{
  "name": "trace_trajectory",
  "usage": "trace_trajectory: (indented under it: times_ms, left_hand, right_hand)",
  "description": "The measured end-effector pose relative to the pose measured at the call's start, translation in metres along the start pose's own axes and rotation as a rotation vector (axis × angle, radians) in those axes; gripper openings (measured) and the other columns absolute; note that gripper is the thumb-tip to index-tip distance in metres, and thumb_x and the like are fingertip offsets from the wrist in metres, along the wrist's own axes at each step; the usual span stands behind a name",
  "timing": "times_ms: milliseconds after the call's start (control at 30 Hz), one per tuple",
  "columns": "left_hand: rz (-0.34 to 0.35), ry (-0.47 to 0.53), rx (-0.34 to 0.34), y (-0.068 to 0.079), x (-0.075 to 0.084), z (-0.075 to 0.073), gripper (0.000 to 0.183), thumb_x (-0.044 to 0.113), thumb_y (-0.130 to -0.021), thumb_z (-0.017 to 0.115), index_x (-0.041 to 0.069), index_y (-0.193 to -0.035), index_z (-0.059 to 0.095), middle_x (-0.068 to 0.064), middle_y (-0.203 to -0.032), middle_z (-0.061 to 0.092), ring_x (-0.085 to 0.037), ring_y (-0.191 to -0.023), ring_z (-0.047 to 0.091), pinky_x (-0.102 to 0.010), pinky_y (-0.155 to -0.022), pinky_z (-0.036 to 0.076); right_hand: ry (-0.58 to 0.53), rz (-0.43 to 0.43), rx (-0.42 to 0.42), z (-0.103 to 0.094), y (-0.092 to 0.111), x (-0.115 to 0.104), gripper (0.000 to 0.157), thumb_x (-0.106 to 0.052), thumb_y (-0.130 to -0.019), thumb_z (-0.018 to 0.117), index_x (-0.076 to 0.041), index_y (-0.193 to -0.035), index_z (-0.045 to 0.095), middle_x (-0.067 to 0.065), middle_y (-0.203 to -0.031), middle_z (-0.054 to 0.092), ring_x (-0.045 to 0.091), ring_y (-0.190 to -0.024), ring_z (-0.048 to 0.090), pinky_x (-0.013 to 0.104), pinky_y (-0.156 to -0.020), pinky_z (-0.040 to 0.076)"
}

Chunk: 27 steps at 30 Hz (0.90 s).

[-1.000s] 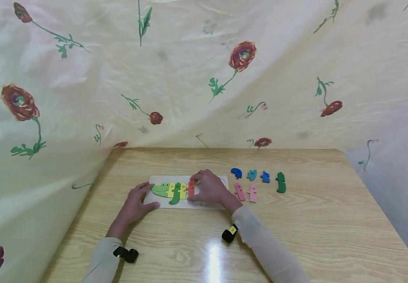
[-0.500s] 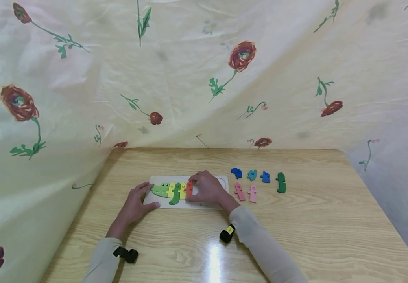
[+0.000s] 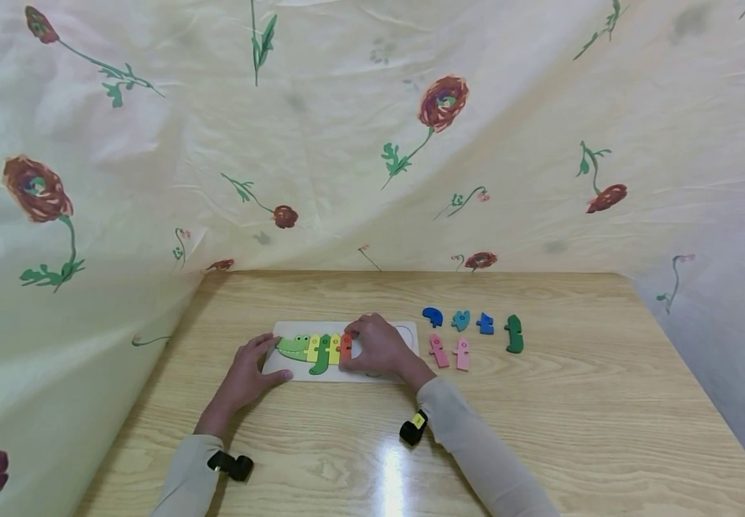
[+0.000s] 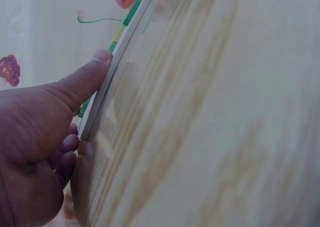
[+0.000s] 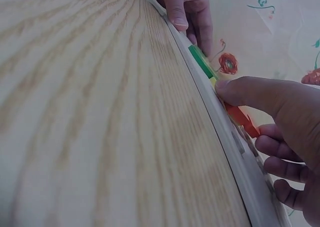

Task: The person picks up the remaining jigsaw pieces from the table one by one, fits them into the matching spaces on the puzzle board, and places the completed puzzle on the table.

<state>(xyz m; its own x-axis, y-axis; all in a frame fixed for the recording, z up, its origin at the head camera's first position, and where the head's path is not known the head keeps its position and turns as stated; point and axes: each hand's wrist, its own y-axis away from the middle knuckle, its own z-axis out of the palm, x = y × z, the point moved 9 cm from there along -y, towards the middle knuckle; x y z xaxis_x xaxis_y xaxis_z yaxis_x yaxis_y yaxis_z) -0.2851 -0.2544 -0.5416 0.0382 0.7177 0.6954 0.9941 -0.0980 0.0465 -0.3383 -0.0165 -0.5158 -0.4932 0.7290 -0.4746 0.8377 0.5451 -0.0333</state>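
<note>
Compared with a second ago, the orange piece (image 3: 345, 346) is shifted left, pinched by the right hand (image 3: 381, 347) beside a yellow piece (image 3: 335, 350) on the board (image 3: 325, 327), which is touched by the spread left hand (image 3: 248, 372).

Orange-red puzzle piece (image 3: 345, 347) is closing in on its yellow neighbour (image 3: 334, 349).
Over the past second, the right hand (image 3: 380, 347) is shifting the piece slightly left along the crocodile puzzle board (image 3: 343, 377), bringing it just beside the yellow one and narrowing the slim gap that was showing between them. The right sleeve (image 3: 485, 452) and black wrist camera (image 3: 414, 429) are edging left with the hand.
</note>
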Motion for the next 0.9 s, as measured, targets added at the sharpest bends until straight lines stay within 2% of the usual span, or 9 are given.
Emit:
trace_trajectory:
  times_ms: [333,667,900]
  left_hand:
    - [-0.006,-0.001,0.000,0.0003,0.0008,-0.0001,0.087,0.036,-0.083,0.086,0.006,-0.154,0.045,-0.020,-0.162,0.032,-0.045,-0.147,0.028,-0.062,-0.118,0.030]
    - [-0.009,0.020,-0.007,0.0001,0.0019,0.0000,0.086,0.033,-0.083,0.086,0.004,-0.153,0.045,-0.021,-0.162,0.032,-0.045,-0.147,0.028,-0.061,-0.119,0.029]
    - [-0.017,0.025,-0.011,-0.0004,0.0006,0.0002,0.086,0.034,-0.083,0.086,0.004,-0.153,0.045,-0.021,-0.162,0.032,-0.045,-0.147,0.028,-0.061,-0.119,0.029]
  right_hand:
    - [0.005,0.009,-0.013,0.0001,-0.0005,-0.0010,0.070,-0.053,-0.075,0.086,-0.012,-0.129,0.071,0.001,-0.123,0.068,0.019,-0.115,0.055,0.037,-0.100,0.050]
    - [0.035,-0.032,-0.002,0.0010,-0.0010,-0.0009,0.072,-0.056,-0.074,0.087,-0.012,-0.129,0.071,0.003,-0.124,0.069,0.022,-0.116,0.056,0.040,-0.102,0.049]
    - [0.034,-0.028,-0.012,0.0013,-0.0004,0.0000,0.073,-0.057,-0.074,0.087,-0.012,-0.130,0.071,0.004,-0.125,0.069,0.022,-0.113,0.055,0.039,-0.099,0.050]
